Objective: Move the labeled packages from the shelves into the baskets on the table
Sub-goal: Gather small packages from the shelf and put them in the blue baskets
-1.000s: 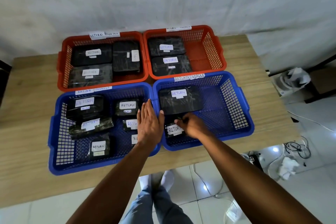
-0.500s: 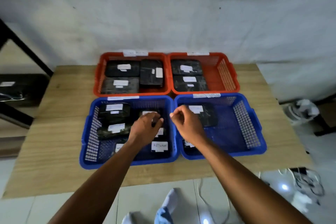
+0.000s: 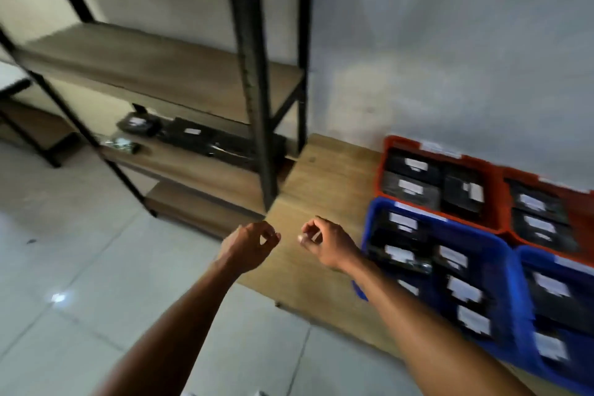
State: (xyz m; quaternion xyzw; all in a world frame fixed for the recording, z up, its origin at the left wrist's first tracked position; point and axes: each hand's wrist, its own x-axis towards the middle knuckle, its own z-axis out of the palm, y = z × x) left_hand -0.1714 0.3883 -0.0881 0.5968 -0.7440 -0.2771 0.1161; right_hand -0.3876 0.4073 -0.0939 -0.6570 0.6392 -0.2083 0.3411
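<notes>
My left hand (image 3: 249, 243) and my right hand (image 3: 324, 243) hover side by side over the table's left end, both empty with fingers loosely curled. Black packages with white labels (image 3: 193, 133) lie on a lower board of the black metal shelf (image 3: 254, 80), left of the table. To the right, two blue baskets (image 3: 511, 270) and two red baskets (image 3: 493, 183) stand on the wooden table (image 3: 324, 183), each holding several labeled black packages. The frame is blurred.
The shelf's upper wooden board (image 3: 154, 71) shows no packages. A grey wall (image 3: 450, 42) runs behind the table. Light floor tiles (image 3: 80, 267) spread to the left and below. A second low shelf unit (image 3: 29, 125) sits at the far left.
The view has swung left from the baskets to the shelf. Both hands have left the blue baskets and now hang over the table's left end, empty.
</notes>
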